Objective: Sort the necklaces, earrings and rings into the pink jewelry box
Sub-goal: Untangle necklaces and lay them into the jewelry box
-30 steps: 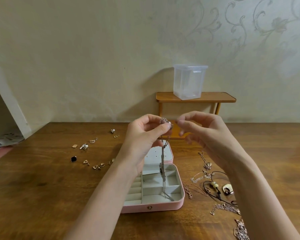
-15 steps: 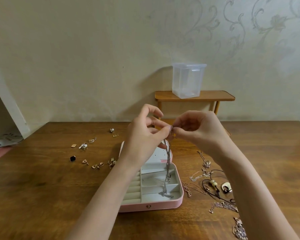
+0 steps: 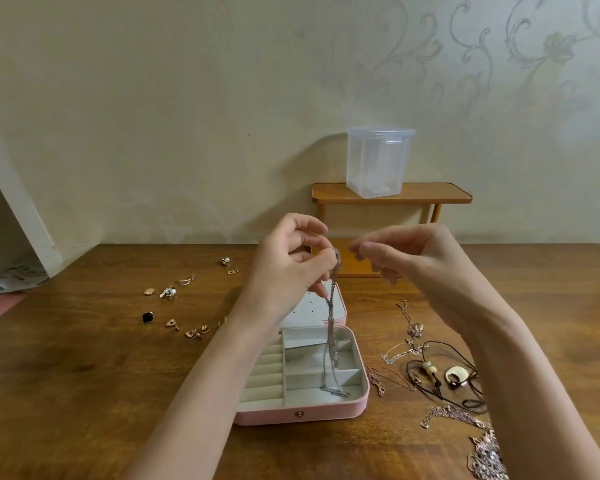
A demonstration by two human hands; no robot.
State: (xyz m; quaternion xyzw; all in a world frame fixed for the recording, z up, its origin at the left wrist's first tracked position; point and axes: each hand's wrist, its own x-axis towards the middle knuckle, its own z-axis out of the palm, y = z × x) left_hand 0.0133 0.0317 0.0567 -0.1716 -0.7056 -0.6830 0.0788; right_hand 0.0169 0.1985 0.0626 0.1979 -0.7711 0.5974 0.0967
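I'm pinching a silver chain (image 3: pixel 330 327) in my left hand (image 3: pixel 288 268) at frame center, and it's dangling into the open pink box (image 3: pixel 302 414), its tip touching the bottom-right compartment. My right hand (image 3: pixel 413 254) is hovering just beside it, fingers loosely curled, holding nothing. Earrings (image 3: pixel 168 292) are lying scattered left, necklaces (image 3: pixel 444 379) tangled right.

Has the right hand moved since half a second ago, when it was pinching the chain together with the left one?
Yes. The right hand has pulled rightward, off the silver chain, which the left hand alone pinches above the pink box.
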